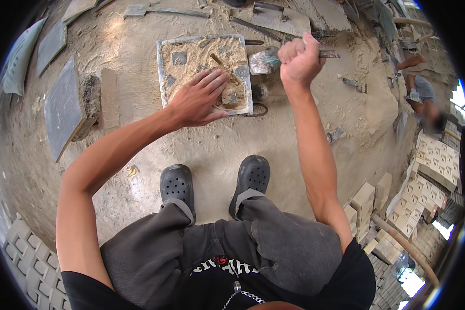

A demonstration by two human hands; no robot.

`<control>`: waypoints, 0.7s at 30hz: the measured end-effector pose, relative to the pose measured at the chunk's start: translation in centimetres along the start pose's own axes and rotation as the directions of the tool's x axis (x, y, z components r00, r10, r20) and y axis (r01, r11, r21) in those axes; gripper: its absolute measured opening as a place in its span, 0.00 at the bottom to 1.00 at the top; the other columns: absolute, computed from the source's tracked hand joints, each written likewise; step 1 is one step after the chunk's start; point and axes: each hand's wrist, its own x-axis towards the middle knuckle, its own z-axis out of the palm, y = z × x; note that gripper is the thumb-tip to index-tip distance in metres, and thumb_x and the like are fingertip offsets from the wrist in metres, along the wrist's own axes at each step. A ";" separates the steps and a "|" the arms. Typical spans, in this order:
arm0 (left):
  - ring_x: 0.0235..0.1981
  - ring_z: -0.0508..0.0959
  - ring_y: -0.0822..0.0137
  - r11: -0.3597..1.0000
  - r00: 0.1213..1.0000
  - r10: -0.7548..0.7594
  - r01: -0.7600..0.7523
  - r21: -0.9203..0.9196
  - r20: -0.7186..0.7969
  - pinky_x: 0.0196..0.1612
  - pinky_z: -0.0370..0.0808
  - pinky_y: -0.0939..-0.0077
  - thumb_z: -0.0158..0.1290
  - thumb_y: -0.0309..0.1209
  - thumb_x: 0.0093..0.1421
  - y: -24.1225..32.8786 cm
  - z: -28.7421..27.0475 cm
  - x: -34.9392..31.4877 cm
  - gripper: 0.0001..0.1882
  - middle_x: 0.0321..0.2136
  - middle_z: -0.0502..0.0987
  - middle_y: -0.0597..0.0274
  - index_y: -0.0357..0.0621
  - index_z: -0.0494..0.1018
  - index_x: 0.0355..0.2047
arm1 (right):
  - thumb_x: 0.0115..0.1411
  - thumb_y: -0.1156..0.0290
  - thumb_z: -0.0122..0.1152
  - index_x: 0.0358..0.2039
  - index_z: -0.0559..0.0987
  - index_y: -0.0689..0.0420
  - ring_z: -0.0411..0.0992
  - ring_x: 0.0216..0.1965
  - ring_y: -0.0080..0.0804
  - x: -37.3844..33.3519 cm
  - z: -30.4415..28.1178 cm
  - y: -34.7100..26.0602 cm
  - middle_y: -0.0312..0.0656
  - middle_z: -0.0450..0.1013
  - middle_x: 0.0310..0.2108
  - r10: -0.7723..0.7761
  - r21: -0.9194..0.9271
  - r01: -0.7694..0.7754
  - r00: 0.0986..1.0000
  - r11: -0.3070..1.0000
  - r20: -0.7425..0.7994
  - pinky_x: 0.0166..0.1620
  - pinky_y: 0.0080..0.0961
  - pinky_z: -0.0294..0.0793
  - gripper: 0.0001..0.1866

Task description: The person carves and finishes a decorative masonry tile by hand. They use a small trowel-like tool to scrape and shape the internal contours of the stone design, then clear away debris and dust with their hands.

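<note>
A square metal-edged frame point(160, 72) lies on the ground in front of me, filled with pale sand in which several dark square plates show. My left hand point(204, 95) rests flat on the sand at the frame's near side, fingers stretched out. Just beyond its fingertips a short stub point(215, 59) sticks up from the sand. To the right of the frame, my right hand point(299, 59) is raised with its fingers wrapped round the handle of what looks like a mallet. The mallet's thick, dusty head point(264, 61) points left, close to the frame's right edge.
A grey slab point(64, 111) leans against a sandy block on the left. A flat board with a handle point(284, 20) lies beyond the frame. Pale moulded blocks point(416, 204) are stacked at right, and another person point(423, 90) works farther off.
</note>
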 end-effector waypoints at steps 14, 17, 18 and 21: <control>0.71 0.46 0.54 0.998 0.977 -0.041 0.050 0.038 -0.208 0.73 0.41 0.60 0.44 0.76 0.51 -6.3 -0.1 6.5 0.59 0.69 0.49 0.48 0.43 0.48 0.69 | 0.61 0.70 0.55 0.15 0.64 0.55 0.59 0.14 0.24 -1.5 4.8 2.1 0.32 0.61 0.13 -0.084 -0.157 0.106 0.986 0.982 0.141 0.21 0.25 0.60 0.18; 0.71 0.47 0.56 0.998 0.991 -0.008 0.016 0.055 -0.137 0.73 0.40 0.59 0.44 0.77 0.49 -6.4 -0.6 7.0 0.60 0.69 0.50 0.52 0.44 0.48 0.69 | 0.62 0.72 0.52 0.12 0.61 0.54 0.56 0.11 0.23 -0.5 3.8 1.5 0.31 0.57 0.11 -0.070 -0.116 0.137 0.885 0.984 0.459 0.18 0.26 0.55 0.22; 0.71 0.47 0.57 0.999 0.988 0.012 -0.004 0.053 -0.153 0.73 0.41 0.60 0.44 0.76 0.49 -6.6 -0.4 7.0 0.60 0.69 0.51 0.53 0.44 0.48 0.69 | 0.63 0.70 0.50 0.11 0.58 0.53 0.54 0.12 0.24 -0.2 3.5 1.2 0.32 0.55 0.10 0.020 -0.167 0.069 0.876 0.984 0.481 0.19 0.27 0.53 0.23; 0.71 0.48 0.57 0.998 0.984 0.060 -0.055 0.033 -0.169 0.73 0.42 0.61 0.46 0.76 0.48 -7.3 -0.1 6.9 0.61 0.69 0.51 0.55 0.44 0.48 0.69 | 0.64 0.66 0.44 0.11 0.52 0.51 0.45 0.13 0.26 -0.5 3.9 0.8 0.33 0.47 0.08 0.184 -0.257 -0.077 0.887 0.963 0.424 0.21 0.29 0.46 0.25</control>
